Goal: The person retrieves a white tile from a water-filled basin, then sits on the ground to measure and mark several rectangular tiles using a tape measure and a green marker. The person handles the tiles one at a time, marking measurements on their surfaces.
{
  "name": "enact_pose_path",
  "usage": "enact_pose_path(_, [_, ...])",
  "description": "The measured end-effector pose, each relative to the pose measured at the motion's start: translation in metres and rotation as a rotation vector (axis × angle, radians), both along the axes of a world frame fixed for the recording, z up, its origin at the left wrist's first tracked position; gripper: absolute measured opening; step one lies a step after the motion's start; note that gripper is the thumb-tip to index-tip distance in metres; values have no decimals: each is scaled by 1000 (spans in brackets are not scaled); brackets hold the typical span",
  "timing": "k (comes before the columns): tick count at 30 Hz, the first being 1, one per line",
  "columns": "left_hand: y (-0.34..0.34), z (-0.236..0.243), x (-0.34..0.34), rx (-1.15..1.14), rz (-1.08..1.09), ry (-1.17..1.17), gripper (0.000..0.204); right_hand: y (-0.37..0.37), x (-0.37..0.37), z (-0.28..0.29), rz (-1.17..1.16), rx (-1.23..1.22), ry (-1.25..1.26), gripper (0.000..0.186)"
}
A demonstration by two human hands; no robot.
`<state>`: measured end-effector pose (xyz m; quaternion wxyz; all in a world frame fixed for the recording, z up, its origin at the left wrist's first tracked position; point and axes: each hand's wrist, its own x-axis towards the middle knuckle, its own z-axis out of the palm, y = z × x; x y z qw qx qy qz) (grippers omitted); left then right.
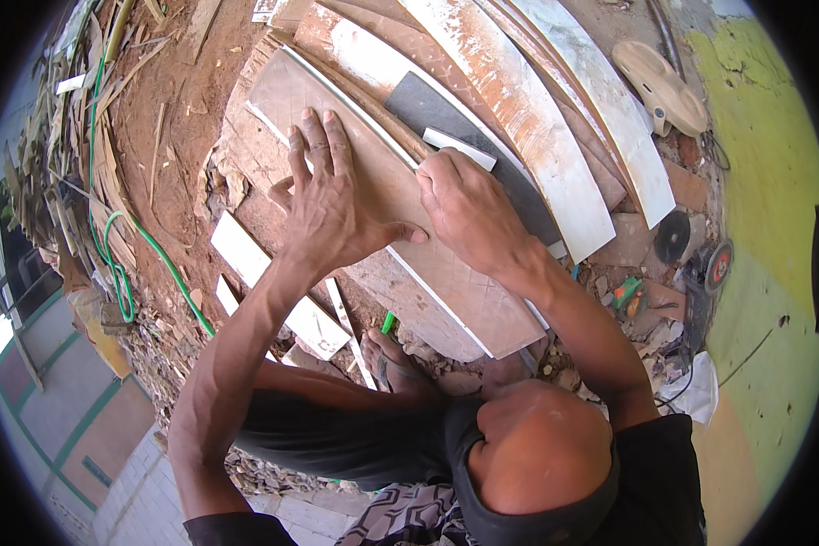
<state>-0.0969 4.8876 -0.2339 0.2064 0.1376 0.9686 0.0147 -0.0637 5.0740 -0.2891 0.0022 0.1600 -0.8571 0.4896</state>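
A long brown tile plank (478,305) with pale edges lies slantwise over a rough stone slab (396,296). My left hand (328,214) rests flat on the plank, fingers spread and thumb stretched toward the near side. Closed against the plank's right long edge, my right hand (469,209) has its fingers curled under. Whatever those fingers grip, if anything, is hidden. Just beyond the right knuckles a small white strip (464,150) lies across a dark grey tile (409,96).
Long white, dusty tile pieces (519,100) are stacked at the far right. Beside the yellow-green wall (764,164) are a beige plastic object (660,86), a black disc (672,237) and an angle grinder (705,291). White offcuts (278,287), a green hose (159,250) and wood scraps lie left.
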Motion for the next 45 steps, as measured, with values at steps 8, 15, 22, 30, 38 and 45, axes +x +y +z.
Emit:
enact_pose_path(8, [-2,1,0,27,-24,16,164,-26,-49,-4,100,85,61,18])
enact_pose_path(15, [-7,-5,-1,19,-48,1,166,-55,-95,-10,72,78,82,11])
enact_pose_path(22, [-5,-3,0,-7,34,-56,169,-85,-148,-16,94,62,57,16])
enact_pose_path(30, [-8,-4,3,56,30,-2,169,-113,-194,-12,125,46,41,16])
enact_pose_path(38, [-5,0,-1,13,40,-34,168,-115,-208,-3,162,77,129,22])
enact_pose_path(45, [-7,-2,3,1,-26,34,167,-113,-206,8,242,270,140,21])
